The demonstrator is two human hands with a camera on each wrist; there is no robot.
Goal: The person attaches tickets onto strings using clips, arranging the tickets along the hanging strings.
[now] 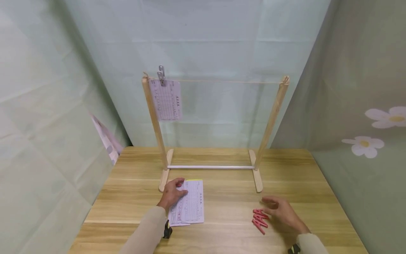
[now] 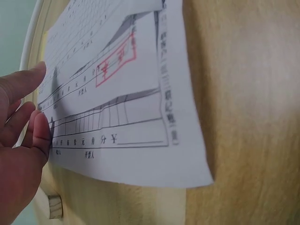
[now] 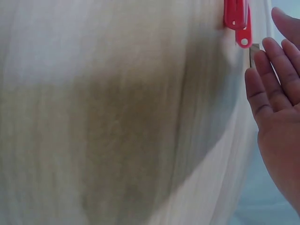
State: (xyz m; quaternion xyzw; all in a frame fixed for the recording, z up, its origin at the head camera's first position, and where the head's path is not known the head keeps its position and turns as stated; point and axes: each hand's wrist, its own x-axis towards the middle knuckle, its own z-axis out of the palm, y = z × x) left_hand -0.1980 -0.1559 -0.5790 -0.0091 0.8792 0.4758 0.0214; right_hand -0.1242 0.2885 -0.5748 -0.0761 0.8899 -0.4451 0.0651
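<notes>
My left hand (image 1: 172,193) rests at the left edge of the receipt sheets (image 1: 193,204), thumb and fingertips apart. In the left wrist view the fingers (image 2: 41,131) touch the edge of the overlapping printed sheets (image 2: 140,112), one bearing a red stamp; their undersides are hidden. My right hand (image 1: 283,213) hovers just right of the red clothespins (image 1: 260,221), which lie together on the table. Its fingers (image 3: 276,79) are relaxed and hold nothing; in the right wrist view the ends of red clothespins (image 3: 236,18) show beside them.
A wooden stand (image 1: 271,127) with a white lower bar (image 1: 210,167) stands behind the hands. A string (image 1: 222,82) spans its posts. Near the left post, metal clips (image 1: 161,76) hold a receipt sheet (image 1: 168,102) on the string. Pale curtains surround the wooden table (image 1: 222,211).
</notes>
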